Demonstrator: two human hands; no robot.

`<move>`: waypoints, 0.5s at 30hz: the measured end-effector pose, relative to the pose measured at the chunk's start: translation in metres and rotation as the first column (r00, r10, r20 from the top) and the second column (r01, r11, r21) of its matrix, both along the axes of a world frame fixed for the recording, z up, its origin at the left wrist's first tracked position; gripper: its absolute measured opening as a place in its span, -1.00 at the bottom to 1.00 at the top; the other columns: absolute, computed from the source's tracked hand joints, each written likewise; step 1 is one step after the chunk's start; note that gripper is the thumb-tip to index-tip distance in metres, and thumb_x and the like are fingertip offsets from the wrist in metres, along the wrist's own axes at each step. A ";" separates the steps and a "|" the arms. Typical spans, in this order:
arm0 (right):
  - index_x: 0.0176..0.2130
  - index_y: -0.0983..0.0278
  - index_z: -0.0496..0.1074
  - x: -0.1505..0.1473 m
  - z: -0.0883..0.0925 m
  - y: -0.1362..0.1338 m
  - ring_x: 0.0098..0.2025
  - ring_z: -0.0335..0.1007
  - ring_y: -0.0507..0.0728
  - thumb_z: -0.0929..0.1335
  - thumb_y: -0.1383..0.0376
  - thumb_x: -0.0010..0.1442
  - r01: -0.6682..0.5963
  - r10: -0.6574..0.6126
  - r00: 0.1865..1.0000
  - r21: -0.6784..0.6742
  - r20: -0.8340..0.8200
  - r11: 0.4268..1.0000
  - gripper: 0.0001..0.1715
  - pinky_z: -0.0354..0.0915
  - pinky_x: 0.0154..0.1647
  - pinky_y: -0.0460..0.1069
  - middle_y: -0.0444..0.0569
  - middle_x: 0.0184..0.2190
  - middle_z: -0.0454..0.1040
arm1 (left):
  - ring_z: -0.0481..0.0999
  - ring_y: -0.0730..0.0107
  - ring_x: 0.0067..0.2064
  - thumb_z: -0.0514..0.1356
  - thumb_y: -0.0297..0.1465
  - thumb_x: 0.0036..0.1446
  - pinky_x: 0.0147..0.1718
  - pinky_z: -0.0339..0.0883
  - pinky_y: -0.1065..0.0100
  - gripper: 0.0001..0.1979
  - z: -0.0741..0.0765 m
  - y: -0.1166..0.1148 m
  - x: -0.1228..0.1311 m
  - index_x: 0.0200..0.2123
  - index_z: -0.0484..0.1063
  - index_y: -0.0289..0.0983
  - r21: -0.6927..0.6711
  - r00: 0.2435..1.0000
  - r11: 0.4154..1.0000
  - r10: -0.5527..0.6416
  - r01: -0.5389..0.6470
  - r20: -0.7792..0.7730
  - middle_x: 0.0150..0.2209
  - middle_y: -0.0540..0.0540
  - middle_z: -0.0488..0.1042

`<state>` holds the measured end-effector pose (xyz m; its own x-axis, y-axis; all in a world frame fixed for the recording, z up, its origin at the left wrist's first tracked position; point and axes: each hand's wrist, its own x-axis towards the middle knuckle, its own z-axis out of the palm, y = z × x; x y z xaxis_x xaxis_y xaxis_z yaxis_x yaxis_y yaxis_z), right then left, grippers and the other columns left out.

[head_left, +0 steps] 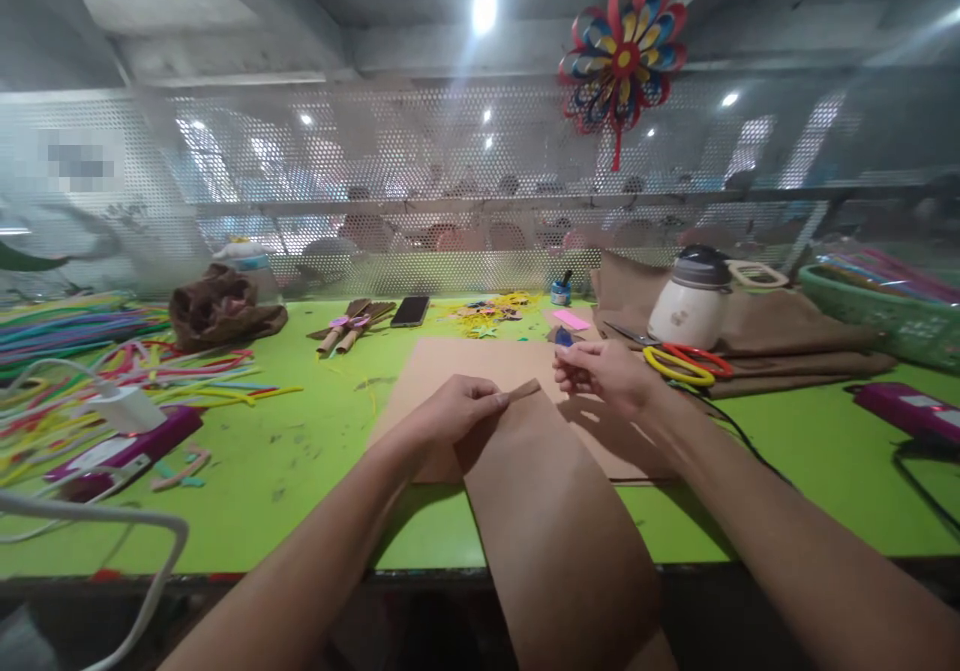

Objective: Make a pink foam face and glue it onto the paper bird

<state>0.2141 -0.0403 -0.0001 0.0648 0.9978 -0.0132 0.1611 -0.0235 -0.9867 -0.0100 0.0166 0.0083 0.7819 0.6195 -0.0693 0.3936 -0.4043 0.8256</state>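
My left hand (469,406) pinches the far end of a long strip of brown paper (555,511), where a narrow edge is folded or rolled over. From there the strip runs down over the table's front edge, toward me. Just right of that end, my right hand (600,371) is closed with its fingertips together at a small dark blue thing (564,337), whose kind I cannot make out. Beneath both hands lies a flat tan sheet (427,376). A small blue jar (560,292) with a dark stick in it stands beyond my right hand.
Scissors (679,363) with yellow and red handles, a white jug (690,301) and folded brown paper (795,336) lie right. Colourful pipe cleaners (165,381), crumpled brown paper (217,306) and a purple power strip (127,451) are left. A phone (410,311) lies behind.
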 end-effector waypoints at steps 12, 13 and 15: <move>-0.19 0.35 0.38 -0.040 -0.011 -0.012 -0.33 0.40 0.04 0.29 0.19 0.20 0.009 -0.010 1.000 0.094 0.011 0.996 -0.72 0.37 -0.32 0.01 -0.07 -0.28 0.44 | 0.47 0.32 -0.24 0.12 -0.19 0.16 -0.23 0.32 0.24 -0.68 0.000 -0.013 0.000 -0.26 0.45 -0.35 -0.346 0.961 0.936 0.037 0.063 0.275 -0.22 -0.13 0.49; -0.18 0.35 0.38 -0.038 -0.011 -0.011 -0.32 0.41 0.04 0.28 0.18 0.21 0.018 -0.019 1.000 0.103 0.001 0.995 -0.71 0.37 -0.31 0.02 -0.07 -0.27 0.44 | 0.47 0.30 -0.21 0.13 -0.20 0.14 -0.21 0.30 0.25 -0.68 0.000 -0.014 0.000 -0.23 0.46 -0.34 -0.378 0.951 0.922 0.043 0.081 0.308 -0.18 -0.16 0.49; -0.17 0.35 0.37 -0.036 -0.010 -0.010 -0.32 0.41 0.04 0.27 0.17 0.21 0.037 -0.035 0.999 0.113 -0.018 0.993 -0.70 0.37 -0.32 0.02 -0.06 -0.26 0.44 | 0.46 0.24 -0.14 0.15 -0.22 0.12 -0.16 0.27 0.25 -0.68 0.000 -0.016 0.000 -0.17 0.47 -0.33 -0.434 0.930 0.893 0.054 0.117 0.363 -0.11 -0.21 0.48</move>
